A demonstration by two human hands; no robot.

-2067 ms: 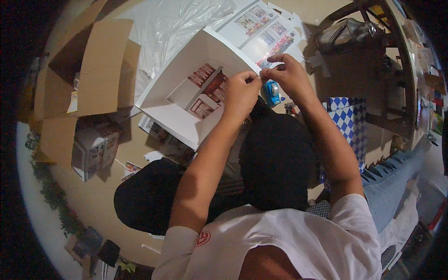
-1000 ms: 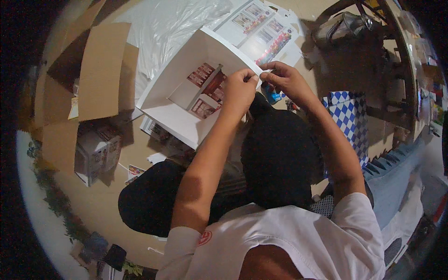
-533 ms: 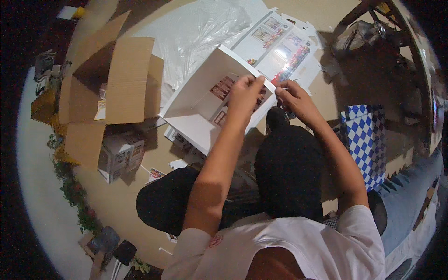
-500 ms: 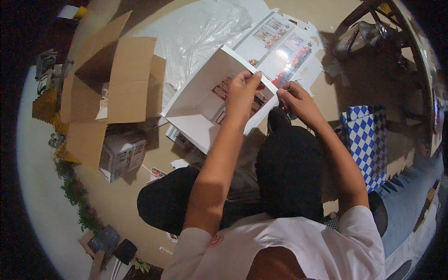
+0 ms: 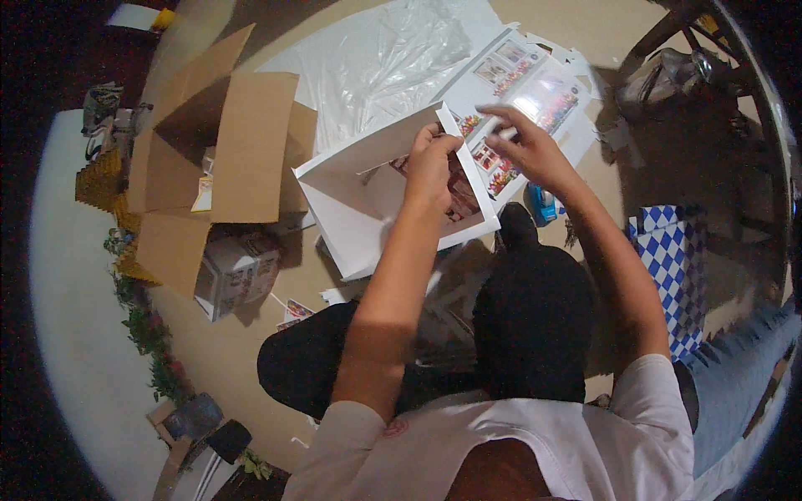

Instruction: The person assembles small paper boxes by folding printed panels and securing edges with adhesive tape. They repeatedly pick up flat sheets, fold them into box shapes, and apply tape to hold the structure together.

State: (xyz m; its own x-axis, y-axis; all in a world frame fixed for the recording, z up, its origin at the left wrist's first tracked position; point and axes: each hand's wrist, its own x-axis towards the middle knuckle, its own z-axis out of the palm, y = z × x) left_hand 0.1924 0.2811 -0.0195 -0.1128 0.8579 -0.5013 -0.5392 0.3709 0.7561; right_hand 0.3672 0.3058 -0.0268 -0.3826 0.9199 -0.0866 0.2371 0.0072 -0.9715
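A white open box (image 5: pixel 338 219) is tilted in front of my knees, with dark reddish printed pictures on one inner side. My left hand (image 5: pixel 430 171) reaches over it, its fingers closed round the upper right wall. Just right of that wall, my right hand (image 5: pixel 539 154) is raised with the index finger stretched out and the fingers apart, holding nothing I can see. Beneath the right hand lies a white sheet printed with windows and flowers (image 5: pixel 551 92). A small blue object (image 5: pixel 543 203) sits on the floor by my right knee.
At left stands an open brown cardboard box (image 5: pixel 255 142), with a smaller printed box (image 5: pixel 238 271) below it. Clear plastic sheeting (image 5: pixel 368 58) spreads at the back. A blue-and-white checkered bag (image 5: pixel 668 267) and dark wooden furniture (image 5: pixel 777 134) are at right. Another person's jeans (image 5: pixel 739 376) show at lower right.
My right hand has left the white box's edge, moving up, and its fingers have opened. The box has turned slightly in my left hand, and the blue object has come into sight.
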